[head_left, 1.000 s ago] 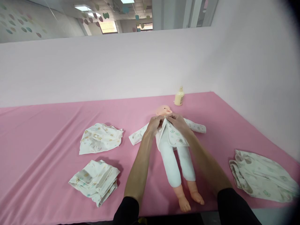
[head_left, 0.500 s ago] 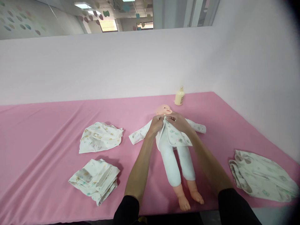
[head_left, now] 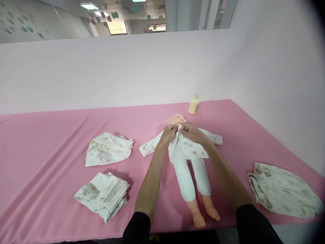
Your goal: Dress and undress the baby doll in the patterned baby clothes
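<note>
baby doll [head_left: 184,179] on its back on the pink-covered bench [head_left: 50,169], feet by the near edge, head twd the far edge. l hand [head_left: 168,134] & r hand [head_left: 193,133] both pinched nearly closed on the neckline of its printed shirt [head_left: 191,149]. pump bottle [head_left: 194,106] stands nr far r corner; folded garment [head_left: 284,189] nr r edge.

Fingers [head_left: 173,128] hide neck of doll [head_left: 182,172]; bottle [head_left: 194,106] print illegible.

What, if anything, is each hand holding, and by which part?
The left hand and right hand both hold the printed top by its front, near the neckline.
</note>
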Tool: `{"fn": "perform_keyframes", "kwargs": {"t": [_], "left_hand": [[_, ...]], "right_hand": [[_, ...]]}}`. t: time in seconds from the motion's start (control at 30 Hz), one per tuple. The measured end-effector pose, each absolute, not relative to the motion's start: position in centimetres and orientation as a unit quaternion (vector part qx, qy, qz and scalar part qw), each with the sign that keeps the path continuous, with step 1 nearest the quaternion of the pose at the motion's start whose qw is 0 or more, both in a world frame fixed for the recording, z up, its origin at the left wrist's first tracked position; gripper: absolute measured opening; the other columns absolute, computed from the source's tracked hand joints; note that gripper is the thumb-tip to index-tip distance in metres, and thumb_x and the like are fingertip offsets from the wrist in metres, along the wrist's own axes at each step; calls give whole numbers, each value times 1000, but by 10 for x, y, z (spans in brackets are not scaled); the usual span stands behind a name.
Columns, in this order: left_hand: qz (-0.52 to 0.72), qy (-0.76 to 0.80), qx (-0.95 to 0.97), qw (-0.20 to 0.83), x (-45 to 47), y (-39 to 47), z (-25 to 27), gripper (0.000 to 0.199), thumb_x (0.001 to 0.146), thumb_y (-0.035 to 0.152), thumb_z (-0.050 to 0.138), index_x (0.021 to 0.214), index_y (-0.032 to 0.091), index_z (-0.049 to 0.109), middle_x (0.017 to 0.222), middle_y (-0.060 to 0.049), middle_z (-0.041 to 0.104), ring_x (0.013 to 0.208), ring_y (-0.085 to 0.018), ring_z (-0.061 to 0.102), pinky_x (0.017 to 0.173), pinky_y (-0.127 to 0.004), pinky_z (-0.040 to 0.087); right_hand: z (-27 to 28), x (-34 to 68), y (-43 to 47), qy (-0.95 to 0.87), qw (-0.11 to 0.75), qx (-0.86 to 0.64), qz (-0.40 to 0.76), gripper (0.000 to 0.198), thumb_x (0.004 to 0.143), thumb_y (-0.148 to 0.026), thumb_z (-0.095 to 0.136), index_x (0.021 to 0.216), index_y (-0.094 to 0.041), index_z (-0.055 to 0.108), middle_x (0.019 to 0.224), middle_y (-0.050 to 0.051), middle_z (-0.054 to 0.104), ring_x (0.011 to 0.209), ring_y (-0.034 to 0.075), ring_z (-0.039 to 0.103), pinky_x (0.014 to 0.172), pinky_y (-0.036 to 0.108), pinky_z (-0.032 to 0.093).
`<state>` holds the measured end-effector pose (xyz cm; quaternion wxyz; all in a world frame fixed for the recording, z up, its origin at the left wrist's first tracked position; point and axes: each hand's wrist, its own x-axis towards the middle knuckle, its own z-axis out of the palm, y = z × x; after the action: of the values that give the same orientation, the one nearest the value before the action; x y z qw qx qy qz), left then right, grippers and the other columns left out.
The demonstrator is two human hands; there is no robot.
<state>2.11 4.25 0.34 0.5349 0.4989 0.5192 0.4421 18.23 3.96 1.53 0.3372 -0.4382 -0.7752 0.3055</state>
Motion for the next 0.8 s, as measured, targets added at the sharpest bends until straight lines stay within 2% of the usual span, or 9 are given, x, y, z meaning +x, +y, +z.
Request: {"fn": "perform_keyframes", "kwargs": {"t": [0.1, 0.23, 0.3, 0.47, 0.63, 0.8], "left_hand": [[393, 530, 567, 492, 11, 38, 10, 32, 91, 36, 56, 66, 16, 51, 59, 4, 38, 53, -8, 29, 52, -23, 21], [303, 535, 670, 416, -6, 26, 25, 31, 80, 32, 69, 60, 17, 51, 61, 1, 45, 57, -11, 33, 53, -25, 20], [261, 549, 692, 389, -11, 20, 31, 33, 76, 28, 72, 56, 18, 47, 59, 1, 44, 55, -11, 32, 53, -27, 18], [186, 593, 721, 308, -13, 11, 37, 34, 76, 16, 62, 52, 19, 38, 56, 0, 41, 55, -14, 33, 58, -30, 18], [163, 606, 739, 245, -10, 10, 37, 38, 85, 27, 57, 56, 19, 33, 58, -1, 41, 57, -16, 35, 61, -30, 21], [129, 630, 742, 190, -13, 8, 36, 36, 84, 30, 58, 59, 19, 34, 61, -2, 42, 64, -18, 45, 64, -30, 25]], "right_hand": [[20, 183, 31, -753, 293, -514, 289, 50, 87, -38, 59, 132, -19, 51, 107, 7, 62, 84, 19, 60, 71, 31, 47], [28, 176, 17, -758, 207, -563, 258, 59, 84, -44, 62, 134, -21, 41, 119, 10, 61, 90, 22, 62, 71, 31, 45], [28, 169, 12, -765, 178, -573, 235, 57, 85, -44, 60, 132, -20, 39, 116, 10, 61, 90, 24, 63, 70, 32, 44], [22, 150, 6, -762, 153, -613, 141, 46, 82, -23, 55, 125, -18, 39, 111, 11, 62, 98, 30, 63, 74, 35, 42], [20, 144, 3, -761, 138, -630, 69, 36, 85, -17, 49, 120, -14, 42, 109, 14, 63, 96, 31, 65, 74, 37, 42], [25, 155, 3, -743, 145, -652, 48, 31, 87, -11, 43, 118, -14, 45, 104, 14, 64, 92, 29, 66, 73, 36, 40]]}}
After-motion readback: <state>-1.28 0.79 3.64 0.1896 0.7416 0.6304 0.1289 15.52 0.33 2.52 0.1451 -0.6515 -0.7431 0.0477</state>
